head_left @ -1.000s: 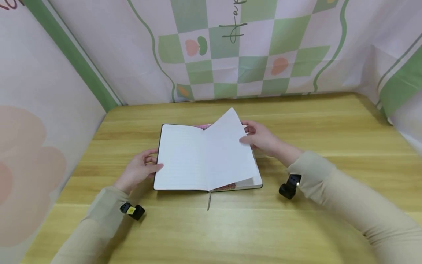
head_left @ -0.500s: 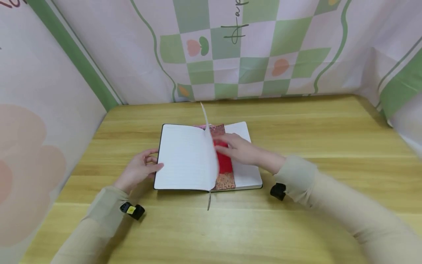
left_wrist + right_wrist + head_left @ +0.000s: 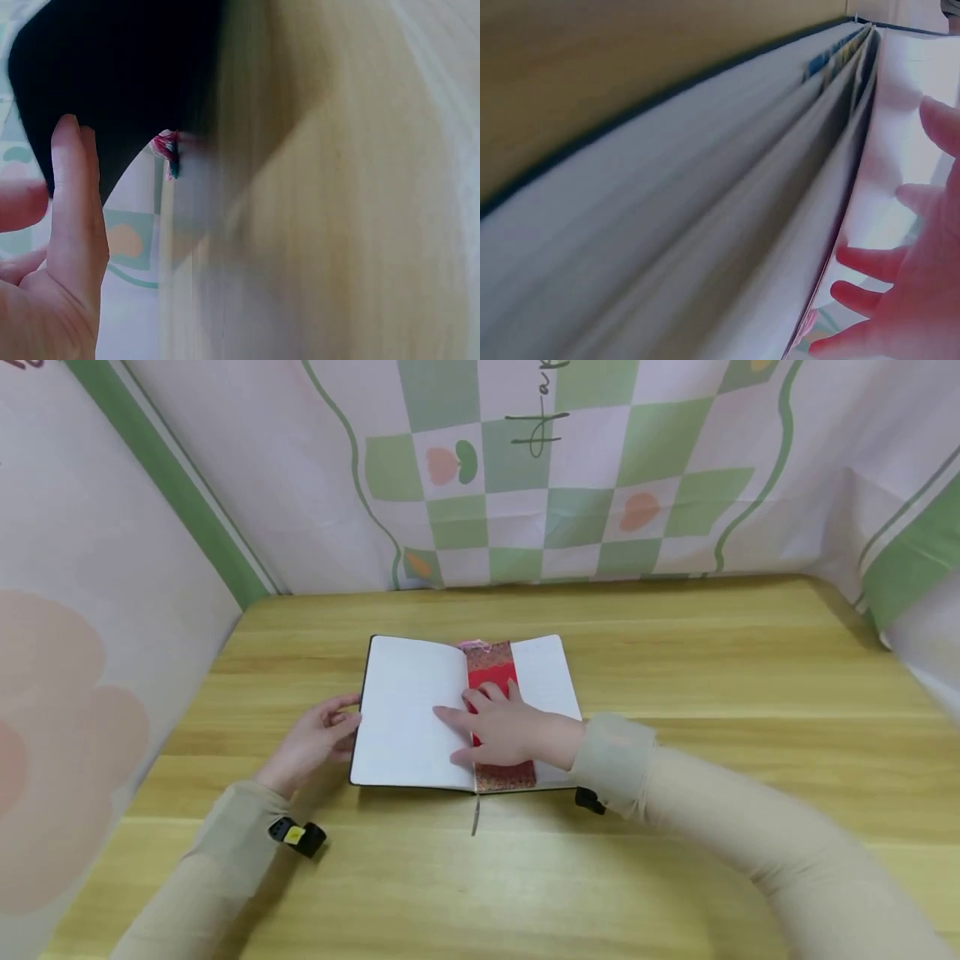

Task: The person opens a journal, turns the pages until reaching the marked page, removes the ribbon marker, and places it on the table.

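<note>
An open notebook (image 3: 408, 693) with a black cover lies on the wooden table. At its left edge my left hand (image 3: 311, 739) pinches the cover, thumb at the page edge and fingers underneath. The left wrist view shows those fingers against the black cover (image 3: 112, 67). My right hand (image 3: 513, 731), fingers spread, rests across the inner left page and a red patterned bookmark (image 3: 491, 675) lying along the gutter. It hides the bookmark's middle. A pink tassel (image 3: 474, 646) shows at the bookmark's top. In the right wrist view, fanned pages (image 3: 705, 195) stand beside the spread fingers.
A thin grey ribbon (image 3: 476, 817) hangs from the notebook's lower spine onto the table (image 3: 480, 893). Behind the table hangs a green checked curtain (image 3: 525, 510), and a pale flowered cloth (image 3: 90, 652) is at the left. Each wrist wears a black camera.
My right hand has turned the loose page from right to left, moving from the right page to the middle. The red bookmark has come into view. My left hand keeps its hold on the cover.
</note>
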`<action>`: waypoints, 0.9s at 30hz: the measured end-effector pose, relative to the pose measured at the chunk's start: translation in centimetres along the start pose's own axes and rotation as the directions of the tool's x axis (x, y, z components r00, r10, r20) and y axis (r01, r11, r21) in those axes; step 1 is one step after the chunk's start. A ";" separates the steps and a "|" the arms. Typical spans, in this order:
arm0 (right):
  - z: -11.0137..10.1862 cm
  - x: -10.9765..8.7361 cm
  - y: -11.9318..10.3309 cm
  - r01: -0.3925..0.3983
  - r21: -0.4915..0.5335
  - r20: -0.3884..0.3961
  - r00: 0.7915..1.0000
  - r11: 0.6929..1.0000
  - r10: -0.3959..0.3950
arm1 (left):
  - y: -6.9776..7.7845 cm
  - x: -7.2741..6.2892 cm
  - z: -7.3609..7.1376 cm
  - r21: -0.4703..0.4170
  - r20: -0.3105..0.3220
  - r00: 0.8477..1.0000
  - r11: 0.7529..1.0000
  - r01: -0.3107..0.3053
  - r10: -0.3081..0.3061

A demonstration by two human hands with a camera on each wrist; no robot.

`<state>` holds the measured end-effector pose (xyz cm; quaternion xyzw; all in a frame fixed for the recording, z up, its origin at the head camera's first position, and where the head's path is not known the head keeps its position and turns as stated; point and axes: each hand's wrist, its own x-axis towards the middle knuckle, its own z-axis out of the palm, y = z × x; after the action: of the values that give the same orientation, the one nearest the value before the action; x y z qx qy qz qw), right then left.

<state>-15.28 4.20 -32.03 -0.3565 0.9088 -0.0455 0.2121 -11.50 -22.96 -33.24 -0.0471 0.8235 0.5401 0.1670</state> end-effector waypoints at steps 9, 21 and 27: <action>1.1 0.8 -1.0 0.037 -0.057 -0.010 0.999 0.998 -0.038 | -0.5 -0.1 -0.3 0.053 -0.001 1.000 0.999 -0.001 0.001; -1.6 -0.2 2.8 -0.095 0.330 -0.382 0.897 0.939 0.225 | 0.4 0.0 0.1 0.062 -0.042 0.999 0.998 0.026 -0.024; -1.9 -1.0 5.8 -0.210 0.556 -0.221 0.896 0.804 0.386 | 0.8 -0.2 0.3 0.055 -0.043 0.999 0.998 0.028 -0.025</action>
<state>-19.13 9.04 -31.32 -0.1243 0.9295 -0.3118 0.1529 -11.46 -22.39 -32.64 -0.0648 0.8409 0.5135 0.1580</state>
